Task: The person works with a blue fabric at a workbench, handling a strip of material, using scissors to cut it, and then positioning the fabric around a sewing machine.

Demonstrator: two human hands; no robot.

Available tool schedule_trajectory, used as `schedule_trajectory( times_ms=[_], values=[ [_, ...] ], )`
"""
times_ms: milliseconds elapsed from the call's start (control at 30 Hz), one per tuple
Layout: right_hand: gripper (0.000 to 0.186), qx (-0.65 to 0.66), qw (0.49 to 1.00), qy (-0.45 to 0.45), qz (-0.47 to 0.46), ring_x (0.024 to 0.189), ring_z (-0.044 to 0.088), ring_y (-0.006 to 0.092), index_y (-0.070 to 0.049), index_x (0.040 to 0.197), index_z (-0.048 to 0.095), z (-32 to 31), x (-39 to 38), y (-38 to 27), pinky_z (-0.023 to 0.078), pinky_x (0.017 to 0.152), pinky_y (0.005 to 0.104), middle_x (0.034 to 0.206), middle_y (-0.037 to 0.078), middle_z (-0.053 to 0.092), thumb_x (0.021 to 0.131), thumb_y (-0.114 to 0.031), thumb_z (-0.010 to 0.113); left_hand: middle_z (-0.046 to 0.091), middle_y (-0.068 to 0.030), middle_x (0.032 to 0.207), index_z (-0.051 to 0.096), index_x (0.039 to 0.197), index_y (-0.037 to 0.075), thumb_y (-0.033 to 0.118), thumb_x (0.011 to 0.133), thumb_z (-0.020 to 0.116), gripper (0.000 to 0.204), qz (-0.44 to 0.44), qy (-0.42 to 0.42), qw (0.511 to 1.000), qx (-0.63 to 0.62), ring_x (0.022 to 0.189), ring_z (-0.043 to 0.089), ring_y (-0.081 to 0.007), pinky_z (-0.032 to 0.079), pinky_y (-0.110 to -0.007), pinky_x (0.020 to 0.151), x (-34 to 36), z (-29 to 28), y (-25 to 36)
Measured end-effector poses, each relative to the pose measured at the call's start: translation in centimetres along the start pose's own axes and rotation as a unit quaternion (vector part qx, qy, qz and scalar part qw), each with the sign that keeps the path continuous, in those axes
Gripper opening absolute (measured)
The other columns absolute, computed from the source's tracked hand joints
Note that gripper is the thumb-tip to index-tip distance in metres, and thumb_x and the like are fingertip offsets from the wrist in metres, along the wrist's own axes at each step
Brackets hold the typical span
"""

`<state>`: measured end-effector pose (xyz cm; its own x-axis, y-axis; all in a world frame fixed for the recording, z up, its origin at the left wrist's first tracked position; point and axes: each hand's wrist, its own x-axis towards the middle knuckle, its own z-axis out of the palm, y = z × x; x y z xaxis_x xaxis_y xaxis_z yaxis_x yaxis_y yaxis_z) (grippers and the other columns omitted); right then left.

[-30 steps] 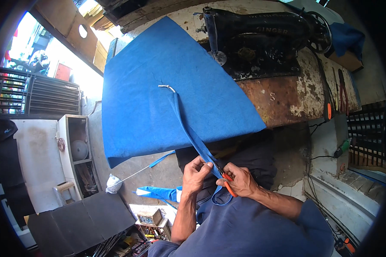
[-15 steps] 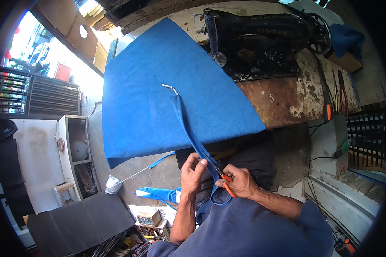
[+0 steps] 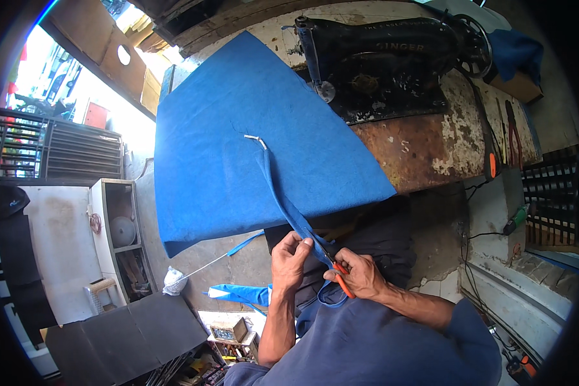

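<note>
A narrow blue fabric strip [image 3: 278, 193] runs from the middle of a large blue cloth [image 3: 231, 128] down toward my lap. White cord pokes out of the strip's far end. Between thumb and fingers, my left hand [image 3: 289, 260] pinches the strip just past the cloth's near edge. My right hand [image 3: 360, 273] grips orange-handled scissors [image 3: 342, 278], whose dark blades lie at the strip beside my left fingertips. How far apart the blades are cannot be made out. The strip's lower part loops beneath the scissors.
A black sewing machine [image 3: 379, 71] stands on the worn table [image 3: 405, 151] beyond the cloth. Toward the lower left are blue and white fabric scraps [image 3: 241, 294], a white bundle on a cord [image 3: 174, 281], and a black panel [image 3: 125, 334]. A screwdriver [image 3: 492, 166] hangs at the table's right side.
The strip is stretched a little differently near my fingers, and the scissors sit slightly lower along it. Both hands keep their grips; the whole view has shifted slightly.
</note>
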<state>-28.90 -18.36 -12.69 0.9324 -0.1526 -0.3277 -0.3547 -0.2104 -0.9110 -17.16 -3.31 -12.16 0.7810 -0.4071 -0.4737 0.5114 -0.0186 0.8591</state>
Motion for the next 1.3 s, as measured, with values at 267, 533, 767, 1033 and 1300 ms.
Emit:
schedule_trajectory(
  times_ms=[267, 533, 767, 1033, 1300],
  values=[
    [0.044, 0.046, 0.998, 0.009, -0.038, 0.058, 0.053, 0.012, -0.005, 0.089, 0.053, 0.1, 0.3, 0.0, 0.046, 0.056, 0.0311, 0.066, 0.004, 0.056, 0.083, -0.033, 0.086, 0.065, 0.002, 0.085, 0.068, 0.094, 0.001, 0.014, 0.096, 0.068, 0.013, 0.001, -0.02, 0.999, 0.038, 0.077, 0.054, -0.0046, 0.045, -0.023, 0.072, -0.3, -0.6, 0.2],
    [0.047, 0.056, 0.998, -0.028, 0.013, 0.069, 0.066, 0.0184, -0.003, 0.097, 0.058, 0.1, 0.7, -0.6, 0.052, 0.065, 0.0349, 0.075, 0.009, 0.065, 0.085, -0.042, 0.083, 0.069, -0.0017, 0.09, 0.069, 0.098, 0.0, 0.012, 0.094, 0.069, 0.012, -0.02, -0.038, 0.998, 0.052, 0.083, 0.06, -0.008, 0.047, -0.025, 0.079, -0.4, -1.1, 0.2],
    [0.049, 0.073, 0.996, -0.041, 0.031, 0.068, 0.065, 0.0173, -0.003, 0.099, 0.059, 0.4, 1.1, -0.7, 0.052, 0.064, 0.0348, 0.075, 0.008, 0.065, 0.086, -0.044, 0.081, 0.064, 0.0033, 0.081, 0.068, 0.092, 0.003, 0.015, 0.095, 0.069, 0.013, -0.015, -0.055, 0.996, 0.061, 0.074, 0.053, -0.0039, 0.042, -0.023, 0.068, -0.6, -1.3, -0.1],
    [0.041, 0.059, 0.998, 0.005, -0.01, 0.057, 0.05, 0.0095, -0.004, 0.089, 0.054, 1.0, 0.8, -0.6, 0.042, 0.052, 0.0306, 0.064, 0.003, 0.054, 0.089, -0.036, 0.08, 0.061, 0.0045, 0.081, 0.066, 0.098, 0.002, 0.019, 0.096, 0.07, 0.017, 0.022, -0.003, 0.999, 0.05, 0.075, 0.053, -0.0049, 0.043, -0.023, 0.07, -0.3, -0.8, 0.2],
    [0.047, 0.052, 0.999, 0.008, 0.015, 0.064, 0.065, 0.0194, -0.004, 0.091, 0.055, 0.9, 0.8, -0.5, 0.052, 0.06, 0.0353, 0.07, 0.009, 0.063, 0.085, -0.042, 0.082, 0.065, 0.0017, 0.087, 0.067, 0.102, 0.0, 0.022, 0.099, 0.069, 0.022, 0.04, 0.053, 0.991, 0.112, 0.078, 0.055, -0.0057, 0.044, -0.022, 0.07, 1.4, -0.8, 1.6]
  ],
)
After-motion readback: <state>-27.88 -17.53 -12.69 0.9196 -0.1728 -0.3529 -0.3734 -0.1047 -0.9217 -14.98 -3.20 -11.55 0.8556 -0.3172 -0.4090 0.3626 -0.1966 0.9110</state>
